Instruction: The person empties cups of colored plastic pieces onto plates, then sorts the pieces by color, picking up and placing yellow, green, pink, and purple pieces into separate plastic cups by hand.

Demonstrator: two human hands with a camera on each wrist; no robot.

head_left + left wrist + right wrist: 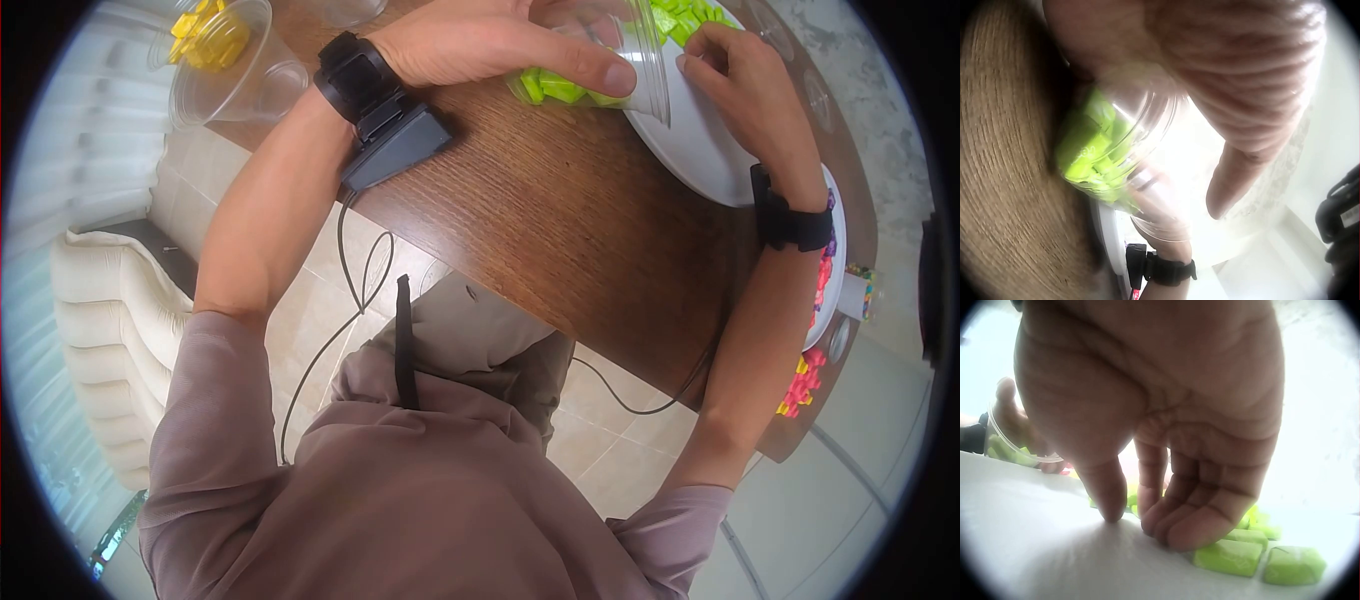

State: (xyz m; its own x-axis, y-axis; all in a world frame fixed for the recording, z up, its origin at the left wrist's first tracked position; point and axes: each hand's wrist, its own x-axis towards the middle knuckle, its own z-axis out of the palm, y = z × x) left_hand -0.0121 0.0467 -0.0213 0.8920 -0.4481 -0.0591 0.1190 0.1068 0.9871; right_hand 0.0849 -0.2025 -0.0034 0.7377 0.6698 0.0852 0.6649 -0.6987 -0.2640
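Observation:
My left hand (490,48) grips a clear plastic cup (652,80) lying tilted, its mouth towards the white plate (690,150). Green wrapped pieces (552,88) lie inside the cup; the left wrist view shows them (1088,150) through its wall, beneath my palm (1229,69). Over the plate, my right hand (745,90) points its bent fingers down, near a pile of green pieces (690,15). In the right wrist view, the thumb of this hand (1154,400) stands apart from the fingers, whose tips reach the plate beside green pieces (1229,557). Nothing shows held between them.
Clear cups (215,95) stand at the left, one with yellow pieces (208,38). Along the right of the wooden table (560,200) are another plate (838,270) with coloured pieces, partly behind my right forearm, and a red and yellow pile (802,385). Cables hang near the front edge.

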